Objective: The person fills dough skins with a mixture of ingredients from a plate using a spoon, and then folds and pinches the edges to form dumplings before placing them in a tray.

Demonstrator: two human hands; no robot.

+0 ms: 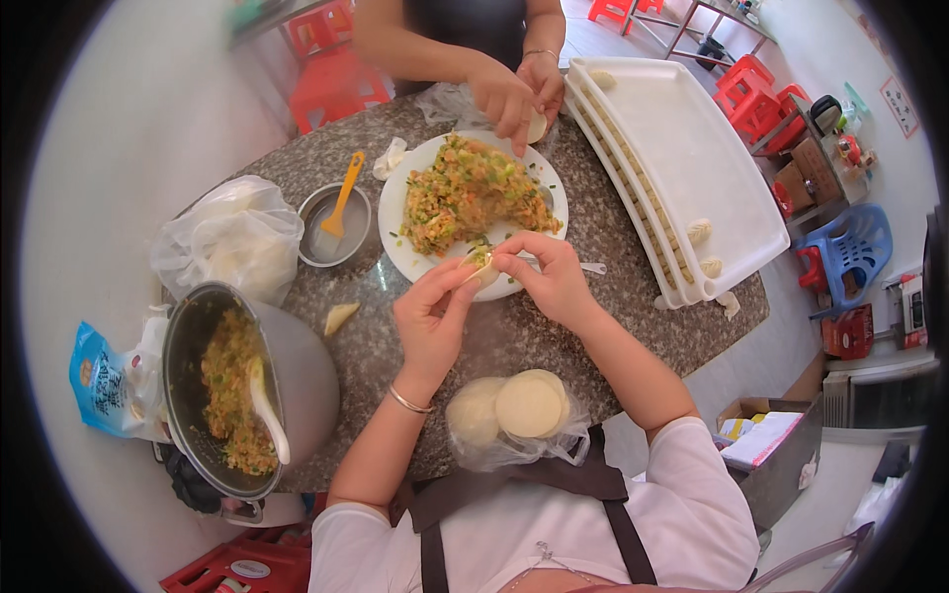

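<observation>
Between both hands, over the near rim of a white plate (400, 256), is a filled dumpling wrapper (483, 273). My left hand (434, 319) grips its left side; my right hand (545, 278) pinches its right edge. Chopped filling (474, 185) is heaped on the plate, and a metal utensil handle (593, 267) sticks out at its right. Round dough wrappers (528, 404) lie stacked on a plastic bag near my body. A single folded dumpling (341, 318) rests on the stone tabletop at the left. Stacked white trays (667, 133) at the right hold rows of pleated dumplings (698, 231).
A large metal pot (304, 385) of filling with a white ladle (267, 415) stands at the left. Behind it are a plastic bag (237, 237) and a metal bowl (359, 237) with a yellow brush (345, 196). Across the table, a co-worker's hands (511, 96) hold a wrapper beside the plate.
</observation>
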